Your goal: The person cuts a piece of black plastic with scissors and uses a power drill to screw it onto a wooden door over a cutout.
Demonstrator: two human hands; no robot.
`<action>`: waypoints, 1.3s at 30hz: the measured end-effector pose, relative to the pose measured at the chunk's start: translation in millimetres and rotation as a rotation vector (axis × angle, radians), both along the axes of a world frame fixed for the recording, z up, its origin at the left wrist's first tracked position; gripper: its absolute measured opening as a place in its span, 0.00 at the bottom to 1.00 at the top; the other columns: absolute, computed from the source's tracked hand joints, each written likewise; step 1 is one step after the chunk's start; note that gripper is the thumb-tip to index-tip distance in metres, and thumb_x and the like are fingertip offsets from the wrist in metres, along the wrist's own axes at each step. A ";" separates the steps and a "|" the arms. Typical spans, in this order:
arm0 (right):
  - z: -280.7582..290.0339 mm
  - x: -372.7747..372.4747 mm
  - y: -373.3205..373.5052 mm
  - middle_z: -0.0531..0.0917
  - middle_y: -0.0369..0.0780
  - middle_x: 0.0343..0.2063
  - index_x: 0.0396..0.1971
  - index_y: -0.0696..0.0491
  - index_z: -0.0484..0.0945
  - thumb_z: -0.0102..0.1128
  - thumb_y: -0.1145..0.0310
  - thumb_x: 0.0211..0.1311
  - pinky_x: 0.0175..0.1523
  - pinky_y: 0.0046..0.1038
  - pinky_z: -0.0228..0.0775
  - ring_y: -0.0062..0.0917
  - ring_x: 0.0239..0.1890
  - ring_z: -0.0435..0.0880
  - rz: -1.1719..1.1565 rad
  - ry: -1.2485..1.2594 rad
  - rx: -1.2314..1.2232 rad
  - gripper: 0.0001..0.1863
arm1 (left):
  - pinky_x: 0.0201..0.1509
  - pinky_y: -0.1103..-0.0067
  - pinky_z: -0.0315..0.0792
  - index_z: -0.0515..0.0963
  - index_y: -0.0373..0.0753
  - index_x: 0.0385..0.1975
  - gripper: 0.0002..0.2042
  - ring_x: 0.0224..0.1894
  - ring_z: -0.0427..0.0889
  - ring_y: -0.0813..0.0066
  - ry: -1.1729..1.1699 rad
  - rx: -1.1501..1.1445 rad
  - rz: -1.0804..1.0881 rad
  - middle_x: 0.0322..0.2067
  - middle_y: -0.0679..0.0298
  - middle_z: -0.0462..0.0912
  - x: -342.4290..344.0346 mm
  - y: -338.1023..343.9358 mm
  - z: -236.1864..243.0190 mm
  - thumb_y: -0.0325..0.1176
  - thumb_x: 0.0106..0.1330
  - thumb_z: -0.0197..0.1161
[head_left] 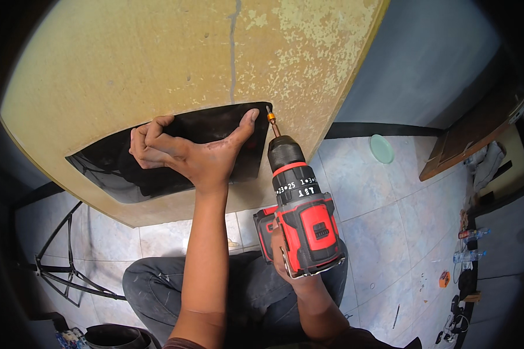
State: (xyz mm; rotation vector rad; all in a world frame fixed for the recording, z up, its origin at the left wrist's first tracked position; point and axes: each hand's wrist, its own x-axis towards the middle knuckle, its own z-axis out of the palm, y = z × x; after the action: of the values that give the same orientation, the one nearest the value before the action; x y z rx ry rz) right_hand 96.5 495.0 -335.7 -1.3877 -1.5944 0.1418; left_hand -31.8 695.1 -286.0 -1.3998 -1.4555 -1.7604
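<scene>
My left hand (186, 152) rests against a glossy black panel (215, 125) on the yellow board, its thumb stretched toward the panel's upper right corner and its other fingers bent but apart. In my right hand (280, 253) is a red and black cordless drill (308, 224), gripped by the handle. The drill points up and away from me. A driver bit (273, 123) with a gold collar sits in its chuck, the tip at that same corner of the panel. Whether a screw is under the tip is too small to tell.
The worn yellow board (174, 75) stands before my crossed legs (250, 285). At the left is a black metal stand (70, 267). A pale green lid-like disc (382, 149) lies on the tiled floor, with plastic bottles (470, 256) and cables along the right wall.
</scene>
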 end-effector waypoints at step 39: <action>53.5 -8.3 7.6 0.90 0.40 0.35 0.45 0.61 0.88 0.74 0.85 0.61 0.42 0.28 0.81 0.29 0.33 0.89 -0.033 0.009 0.133 0.12 | 0.69 0.46 0.51 0.62 0.36 0.55 0.57 0.67 0.53 0.49 0.077 0.093 0.028 0.57 0.53 0.57 -2.7 6.5 -2.2 0.64 0.35 0.93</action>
State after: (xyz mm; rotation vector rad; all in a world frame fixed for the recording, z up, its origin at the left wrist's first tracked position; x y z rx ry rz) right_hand 88.2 502.6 -282.1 -1.3079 -1.5447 0.0221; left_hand -34.5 701.6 -288.2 -1.3777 -1.3300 -1.7151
